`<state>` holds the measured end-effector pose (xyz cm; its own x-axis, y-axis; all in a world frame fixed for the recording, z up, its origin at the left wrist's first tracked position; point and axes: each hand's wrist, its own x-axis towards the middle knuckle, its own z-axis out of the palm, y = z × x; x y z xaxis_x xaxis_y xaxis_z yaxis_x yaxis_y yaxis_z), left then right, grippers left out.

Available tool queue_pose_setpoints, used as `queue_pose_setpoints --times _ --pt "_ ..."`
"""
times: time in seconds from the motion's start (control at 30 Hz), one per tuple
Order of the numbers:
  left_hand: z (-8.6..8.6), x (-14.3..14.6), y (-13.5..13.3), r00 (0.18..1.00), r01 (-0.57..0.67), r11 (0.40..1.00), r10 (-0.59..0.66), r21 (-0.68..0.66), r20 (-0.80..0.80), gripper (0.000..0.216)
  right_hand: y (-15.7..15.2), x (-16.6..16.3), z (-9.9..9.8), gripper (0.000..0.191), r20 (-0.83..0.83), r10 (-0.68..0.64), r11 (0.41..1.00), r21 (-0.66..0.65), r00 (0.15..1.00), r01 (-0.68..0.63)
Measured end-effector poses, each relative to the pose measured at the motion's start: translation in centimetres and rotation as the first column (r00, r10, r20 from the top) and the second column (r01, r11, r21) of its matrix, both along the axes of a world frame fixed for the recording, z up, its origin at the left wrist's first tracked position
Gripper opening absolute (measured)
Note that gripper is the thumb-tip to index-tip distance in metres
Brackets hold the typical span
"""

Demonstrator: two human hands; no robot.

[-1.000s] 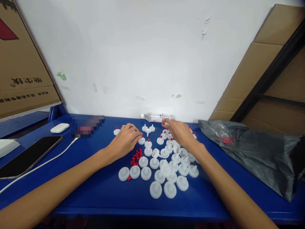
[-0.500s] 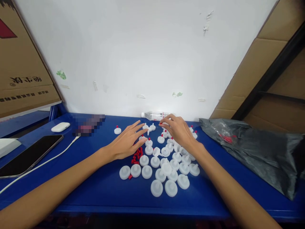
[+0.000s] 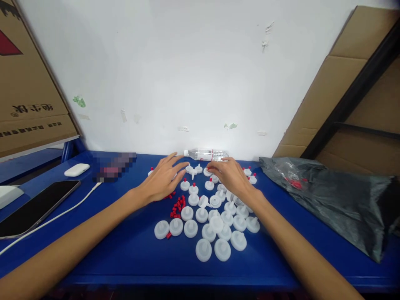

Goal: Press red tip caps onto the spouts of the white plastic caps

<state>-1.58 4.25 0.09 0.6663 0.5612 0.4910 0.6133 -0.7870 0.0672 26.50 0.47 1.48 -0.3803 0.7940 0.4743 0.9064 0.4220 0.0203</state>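
Pinching what looks like a small red cap (image 3: 208, 168) atop a white lid (image 3: 206, 173), the right hand (image 3: 230, 173) works near the far side of the blue table (image 3: 125, 262), just in front of a clear bottle (image 3: 200, 154). The left hand (image 3: 163, 177) is open, fingers spread, holding nothing visible. Whether the cap sits straight on the spout cannot be told; a slanted push could tip the lid or leave the cap loose. The person's left palm hovers near spare red caps (image 3: 178, 204), so a careless sweep might scatter them. On the near side, bare lids (image 3: 203, 250) lie crowded, some overlapping, and the right forearm could nudge them. A knock from the right knuckles might also set the bottle rolling, since it lies on its side.
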Motion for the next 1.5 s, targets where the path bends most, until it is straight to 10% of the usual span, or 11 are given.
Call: queue_pose_setpoints --times 0.5,0.97,1.23,1.5 --pt "1.4 5.5 9.5 0.967 0.061 0.919 -0.152 -0.39 -0.206 0.034 0.2 0.0 -0.6 0.024 0.042 0.021 0.999 -0.036 0.999 -0.019" --pt "2.9 2.0 6.4 0.989 -0.052 0.901 -0.012 -0.43 -0.146 0.029 -0.1 0.0 -0.3 0.025 -0.074 0.085 0.996 0.033 0.994 -0.083" --pt "5.1 3.4 1.2 0.972 0.079 0.921 0.014 -0.381 0.235 0.016 -1.2 -0.7 0.0 0.054 -0.108 0.255 0.962 0.126 0.961 -0.241" --pt "4.4 2.3 -1.8 0.961 -0.006 0.935 0.103 -0.354 0.256 0.027 -1.4 -1.2 0.3 0.031 -0.129 0.313 0.933 0.229 0.941 -0.279"
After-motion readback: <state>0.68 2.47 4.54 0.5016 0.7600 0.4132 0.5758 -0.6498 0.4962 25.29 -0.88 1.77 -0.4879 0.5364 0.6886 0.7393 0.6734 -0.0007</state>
